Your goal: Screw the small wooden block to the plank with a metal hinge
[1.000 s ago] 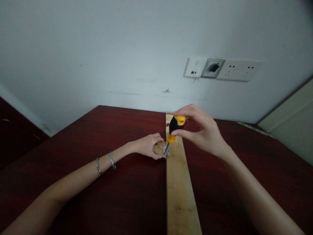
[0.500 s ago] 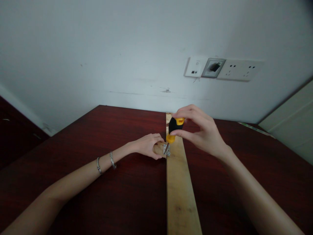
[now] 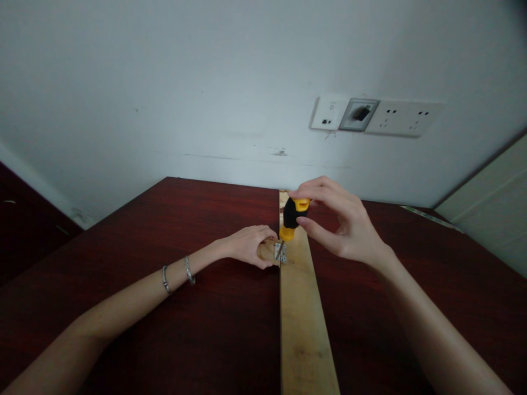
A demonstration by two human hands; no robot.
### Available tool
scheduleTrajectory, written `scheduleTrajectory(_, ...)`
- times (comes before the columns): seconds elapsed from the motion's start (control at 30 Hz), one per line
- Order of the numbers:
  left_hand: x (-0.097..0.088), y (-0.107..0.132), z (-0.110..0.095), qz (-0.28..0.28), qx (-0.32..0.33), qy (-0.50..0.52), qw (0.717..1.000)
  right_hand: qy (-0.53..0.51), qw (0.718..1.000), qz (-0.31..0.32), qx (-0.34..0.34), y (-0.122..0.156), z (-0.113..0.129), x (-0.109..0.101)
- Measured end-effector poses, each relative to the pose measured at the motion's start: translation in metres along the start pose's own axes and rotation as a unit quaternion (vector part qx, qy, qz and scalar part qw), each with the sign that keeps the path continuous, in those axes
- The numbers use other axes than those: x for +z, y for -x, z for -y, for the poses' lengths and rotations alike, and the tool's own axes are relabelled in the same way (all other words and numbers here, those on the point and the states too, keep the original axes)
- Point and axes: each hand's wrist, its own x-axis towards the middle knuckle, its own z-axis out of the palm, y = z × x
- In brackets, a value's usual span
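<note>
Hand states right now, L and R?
Left hand: closed around the short, pale wooden block.
Right hand: holding the black-and-yellow plastic-handled screwdriver by its handle.

We look through a single head-worn camera, facing forward and steeply down. It sits near enough that our forearms run in from the lower corners, bringing the left hand [image 3: 249, 246] and right hand [image 3: 346, 227] mid-frame. The tabletop [image 3: 185, 340] fills the lower half, the wall [image 3: 164, 82] the upper.
</note>
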Motion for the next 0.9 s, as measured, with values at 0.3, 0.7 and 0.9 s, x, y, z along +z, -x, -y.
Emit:
scheduleTrajectory(0.3, -0.008, 0.002, 0.000, 0.036, 0.036, 0.037, 0.998, 0.022, 1.000, 0.001, 0.008, 0.001, -0.003, -0.001)
scheduleTrajectory(0.7, -0.013, 0.001, 0.000, 0.056, 0.044, 0.050, 0.996, 0.027, 0.998, -0.019, 0.045, 0.001, -0.004, 0.002)
scheduleTrajectory(0.9, -0.014, 0.001, -0.001, 0.060, 0.039, 0.057, 0.996, -0.006, 0.998, 0.018, 0.058, 0.002, -0.001, 0.001)
